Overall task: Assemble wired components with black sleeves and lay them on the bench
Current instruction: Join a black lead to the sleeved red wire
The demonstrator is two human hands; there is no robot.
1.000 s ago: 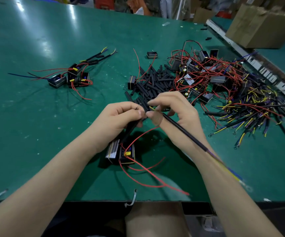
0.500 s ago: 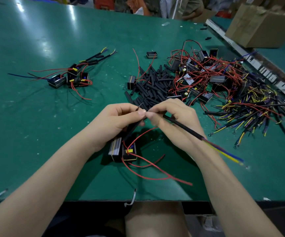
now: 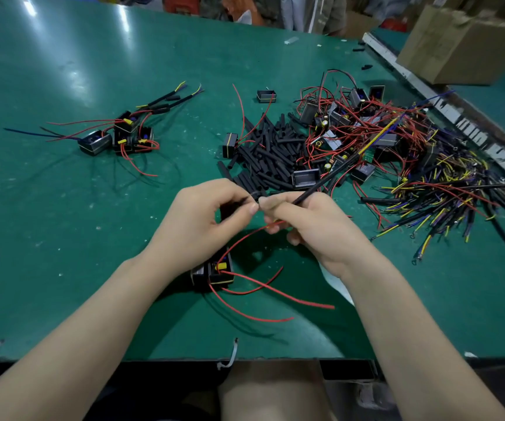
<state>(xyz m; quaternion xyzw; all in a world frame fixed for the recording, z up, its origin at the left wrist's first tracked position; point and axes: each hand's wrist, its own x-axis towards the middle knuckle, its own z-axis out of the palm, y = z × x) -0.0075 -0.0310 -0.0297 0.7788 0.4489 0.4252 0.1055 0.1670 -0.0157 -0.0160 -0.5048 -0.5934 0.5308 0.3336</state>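
Observation:
My left hand pinches a short black sleeve at its fingertips. My right hand pinches a long black-sheathed cable whose yellow and blue end points up and away to the right. The two fingertip grips meet over the green bench. Below my left wrist hangs a small black component with red wires trailing onto the bench. A heap of loose black sleeves lies just beyond my hands.
Three finished sleeved components lie at the left. A tangle of components with red wires and a pile of sheathed cables fill the right. A cardboard box stands at the back right beyond a rail.
My right hand has swung the cable round: its free end pointed down to the right past my wrist, and now points up to the right. Both hands stay together.

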